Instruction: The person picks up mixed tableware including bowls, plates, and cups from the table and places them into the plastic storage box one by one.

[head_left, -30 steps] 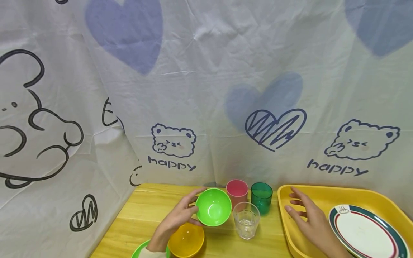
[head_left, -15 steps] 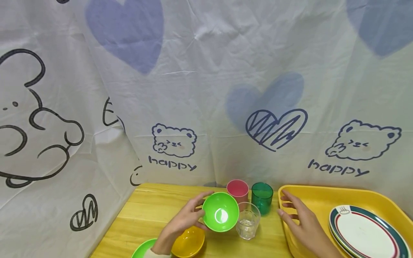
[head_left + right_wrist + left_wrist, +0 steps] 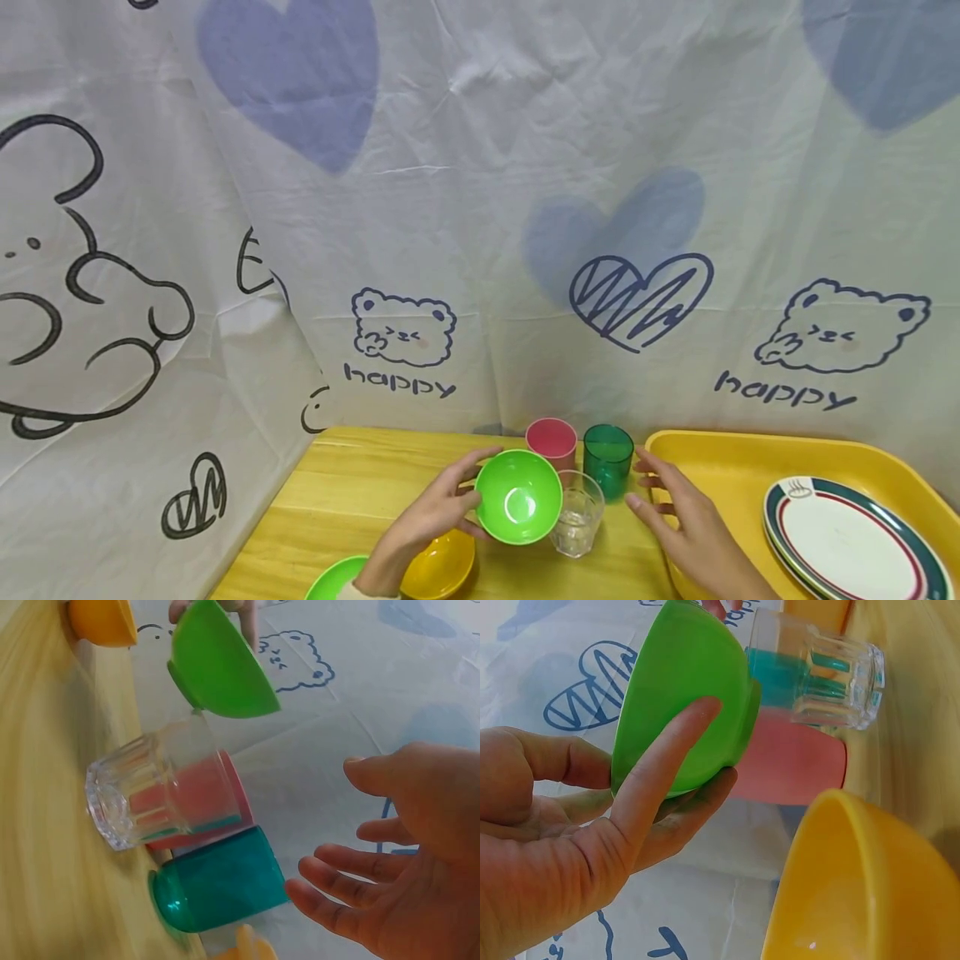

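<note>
My left hand [image 3: 438, 510] grips a small green bowl [image 3: 519, 497] by its left side, thumb and fingers around the wall. The bowl is raised off the table and tilted so its inside faces the head camera. In the right wrist view the bowl [image 3: 221, 667] hangs beside the clear glass [image 3: 154, 787]. My right hand [image 3: 686, 517] holds nothing; its fingers are spread, over the left rim of the yellow tray. Nearest to it stands a green cup [image 3: 609, 462]. A pink cup [image 3: 551, 439] stands behind the clear glass, partly hidden by it.
An orange-yellow bowl [image 3: 442, 568] sits below my left wrist. Another green dish [image 3: 335, 579] is partly hidden at the front left. On the right, a yellow tray [image 3: 712, 454] holds stacked plates [image 3: 851, 542] with banded rims. A printed cloth [image 3: 495, 250] hangs behind the wooden table [image 3: 352, 467].
My left hand has carried the green bowl to the right and slightly nearer, so it now overlaps the clear glass. My right hand has moved left, from over the tray toward the green cup.
</note>
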### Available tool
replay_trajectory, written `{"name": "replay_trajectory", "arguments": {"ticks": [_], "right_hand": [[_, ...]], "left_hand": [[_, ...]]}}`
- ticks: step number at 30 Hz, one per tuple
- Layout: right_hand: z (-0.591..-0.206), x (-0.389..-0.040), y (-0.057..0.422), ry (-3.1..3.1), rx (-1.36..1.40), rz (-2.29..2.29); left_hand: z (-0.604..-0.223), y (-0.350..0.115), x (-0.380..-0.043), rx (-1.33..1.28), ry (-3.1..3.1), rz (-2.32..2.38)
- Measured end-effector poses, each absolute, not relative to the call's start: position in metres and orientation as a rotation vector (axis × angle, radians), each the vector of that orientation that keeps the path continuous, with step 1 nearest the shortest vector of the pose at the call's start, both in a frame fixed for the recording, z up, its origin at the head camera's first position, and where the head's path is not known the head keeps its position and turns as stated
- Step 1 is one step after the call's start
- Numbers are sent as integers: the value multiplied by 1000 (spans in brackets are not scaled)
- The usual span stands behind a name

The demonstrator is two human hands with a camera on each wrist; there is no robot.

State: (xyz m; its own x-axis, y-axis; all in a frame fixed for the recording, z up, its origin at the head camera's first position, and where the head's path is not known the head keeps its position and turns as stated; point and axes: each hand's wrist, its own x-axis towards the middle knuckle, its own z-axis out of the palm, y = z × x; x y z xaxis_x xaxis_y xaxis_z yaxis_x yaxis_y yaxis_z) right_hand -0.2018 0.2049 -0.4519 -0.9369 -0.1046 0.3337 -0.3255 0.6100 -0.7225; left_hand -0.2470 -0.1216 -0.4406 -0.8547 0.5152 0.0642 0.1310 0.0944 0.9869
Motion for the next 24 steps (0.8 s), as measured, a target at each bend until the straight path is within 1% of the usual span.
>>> {"name": "replay_trajectory", "arguments": {"ticks": [14, 24], "right_hand": [[-457, -198, 191, -2564, 406, 1327], [-451, -193, 184, -2565, 421, 1383]], "left_hand": [[-436, -115, -239, 666, 2019, 1817], [-435, -106, -231, 676, 1977, 1815]]}}
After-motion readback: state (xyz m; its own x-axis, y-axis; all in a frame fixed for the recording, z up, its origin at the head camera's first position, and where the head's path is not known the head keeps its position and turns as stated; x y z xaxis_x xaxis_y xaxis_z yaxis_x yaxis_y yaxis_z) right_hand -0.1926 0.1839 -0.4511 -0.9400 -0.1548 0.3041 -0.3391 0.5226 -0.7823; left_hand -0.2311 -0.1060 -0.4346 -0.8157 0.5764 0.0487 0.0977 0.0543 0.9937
